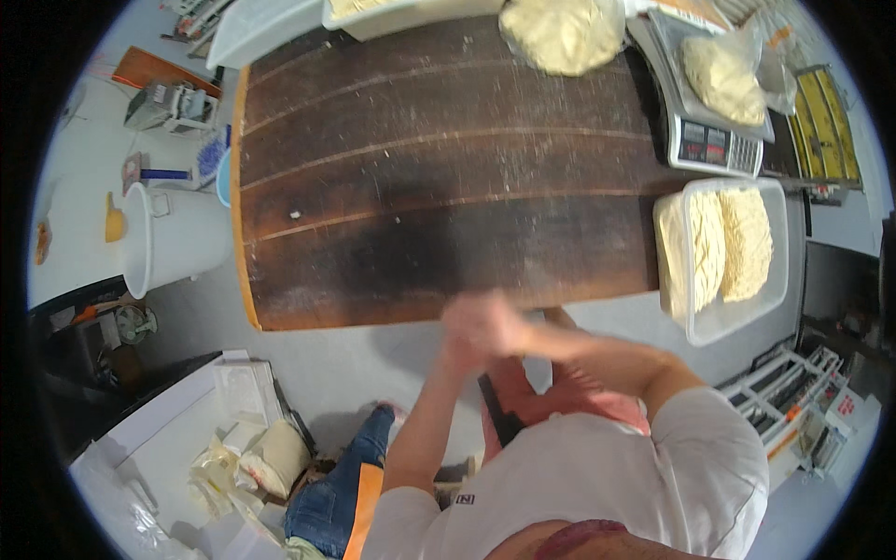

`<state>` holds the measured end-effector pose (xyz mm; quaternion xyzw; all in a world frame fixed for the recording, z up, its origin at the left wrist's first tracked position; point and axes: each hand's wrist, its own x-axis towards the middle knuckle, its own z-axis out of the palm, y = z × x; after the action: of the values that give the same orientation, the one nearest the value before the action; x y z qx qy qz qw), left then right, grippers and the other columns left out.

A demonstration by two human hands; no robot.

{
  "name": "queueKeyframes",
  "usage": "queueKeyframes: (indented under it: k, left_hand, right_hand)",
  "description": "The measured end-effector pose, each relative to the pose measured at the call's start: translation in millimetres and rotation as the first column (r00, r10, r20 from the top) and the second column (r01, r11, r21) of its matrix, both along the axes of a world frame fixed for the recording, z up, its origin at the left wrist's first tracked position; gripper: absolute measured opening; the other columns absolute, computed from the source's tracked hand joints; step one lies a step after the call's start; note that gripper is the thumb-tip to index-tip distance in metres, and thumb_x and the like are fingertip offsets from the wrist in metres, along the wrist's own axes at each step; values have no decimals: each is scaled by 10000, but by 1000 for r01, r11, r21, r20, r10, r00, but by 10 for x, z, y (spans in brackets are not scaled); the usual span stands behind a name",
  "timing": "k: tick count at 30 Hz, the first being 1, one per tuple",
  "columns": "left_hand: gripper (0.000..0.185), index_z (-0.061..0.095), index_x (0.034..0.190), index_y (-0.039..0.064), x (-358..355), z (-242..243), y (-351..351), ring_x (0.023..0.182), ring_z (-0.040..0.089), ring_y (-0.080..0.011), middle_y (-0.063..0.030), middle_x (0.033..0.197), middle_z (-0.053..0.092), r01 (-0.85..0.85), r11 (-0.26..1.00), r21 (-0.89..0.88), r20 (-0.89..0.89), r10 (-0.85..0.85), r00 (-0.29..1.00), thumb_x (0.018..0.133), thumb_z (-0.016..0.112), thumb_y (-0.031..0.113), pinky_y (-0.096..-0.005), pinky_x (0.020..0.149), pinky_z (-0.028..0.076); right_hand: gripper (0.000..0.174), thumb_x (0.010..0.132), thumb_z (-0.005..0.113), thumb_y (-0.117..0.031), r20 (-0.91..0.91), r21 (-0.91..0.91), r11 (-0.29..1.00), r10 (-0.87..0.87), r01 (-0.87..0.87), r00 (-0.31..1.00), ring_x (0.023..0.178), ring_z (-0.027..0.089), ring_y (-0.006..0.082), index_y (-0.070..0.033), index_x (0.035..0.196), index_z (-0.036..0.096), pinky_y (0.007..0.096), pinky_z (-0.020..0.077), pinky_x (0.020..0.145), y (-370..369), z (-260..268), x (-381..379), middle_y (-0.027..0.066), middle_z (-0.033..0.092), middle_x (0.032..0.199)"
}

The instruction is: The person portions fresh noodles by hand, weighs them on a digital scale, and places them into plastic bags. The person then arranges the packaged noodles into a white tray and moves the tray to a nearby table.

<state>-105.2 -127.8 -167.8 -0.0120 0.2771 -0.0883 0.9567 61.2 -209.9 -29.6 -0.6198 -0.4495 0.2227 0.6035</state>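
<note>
My left hand (pixel 460 327) and my right hand (pixel 501 323) are together in front of my body, at the near edge of the dark wooden table (pixel 448 161). Motion blur covers both, so their fingers cannot be made out. No object shows in either hand. To the right, at the table's corner, is a clear plastic tub (pixel 775 280) with pale dough (pixel 745 245) in it. Farther back, a digital scale (pixel 714 150) carries a plastic bag of dough (pixel 724 77). A larger bagged dough mass (pixel 563 35) lies at the table's far side.
White tubs (pixel 269 31) line the far left edge. Left of the table are a white bucket (pixel 178 231) and a yellow scoop (pixel 114 217). A person's jeans-clad leg (pixel 336 483) shows at lower left, near sacks (pixel 276 458). Metal racks (pixel 791 395) stand at right.
</note>
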Motion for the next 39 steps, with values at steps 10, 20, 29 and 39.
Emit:
queueKeyframes:
  k: [10,20,29,39]
  left_hand:
    - [430,630,1394,87,154,224,16,1383,582,-301,-107,1428,670,10,997,82,-183,5,983,1091,576,387,-486,1179,468]
    - [334,619,930,103,57,1282,-90,699,546,-136,-26,853,600,346,916,203,-323,-271,907,1135,560,359,-277,588,455]
    - [212,647,819,2,673,3066,-1740,577,588,-293,-103,709,648,-567,-543,620,236,-560,794,964,769,98,-383,589,463]
    - [185,609,837,57,1229,3953,-4016,804,628,-329,-130,860,664,-850,-430,303,268,-818,509,897,784,52,-444,678,471]
  right_hand:
    - [186,916,736,-167,22,-145,989,-7,10,1000,932,738,327,-51,1052,783,445,609,869,181,-397,130,110,773,1011]
    - [295,1046,654,-298,-91,-208,841,-525,499,846,943,707,304,-18,1059,746,425,552,883,-1021,221,-607,145,741,993]
    - [365,1113,524,-408,-951,88,920,-37,381,308,1059,681,200,-86,1138,693,379,537,974,-1831,915,-898,60,726,1136]
    - [489,1125,475,-433,-898,352,751,438,559,-22,1276,634,265,-40,1368,635,383,473,1137,-4365,2164,-365,159,687,1353]
